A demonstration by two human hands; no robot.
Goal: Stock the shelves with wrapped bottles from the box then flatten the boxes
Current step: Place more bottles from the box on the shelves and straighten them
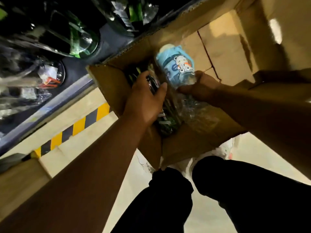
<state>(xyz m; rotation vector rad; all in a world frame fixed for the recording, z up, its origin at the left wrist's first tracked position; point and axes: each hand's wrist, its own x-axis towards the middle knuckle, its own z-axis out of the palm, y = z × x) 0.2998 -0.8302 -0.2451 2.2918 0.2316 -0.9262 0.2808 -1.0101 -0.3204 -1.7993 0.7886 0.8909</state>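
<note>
1. Hands reach into the box (107, 84): our left hand (146, 98) curls round a dark bottle (151, 84), our right hand (200, 86) grips the blue wrapped bottle (175, 64) by its base.
2. We should squeeze the bottle bodies, not the loose film (193, 108), and lift clear of the flaps (277, 22) toward the shelf (74, 71).

Black trousers (244, 190) fill the near view, dark and plain, and the left leg ends in a gathered cuff (168, 175). Just past them are white shoes (220, 152), the right one with a pinkish-orange touch at its edge. Both forearms are bare, and so are the left hand (144, 100) and right hand (200, 88).
</note>
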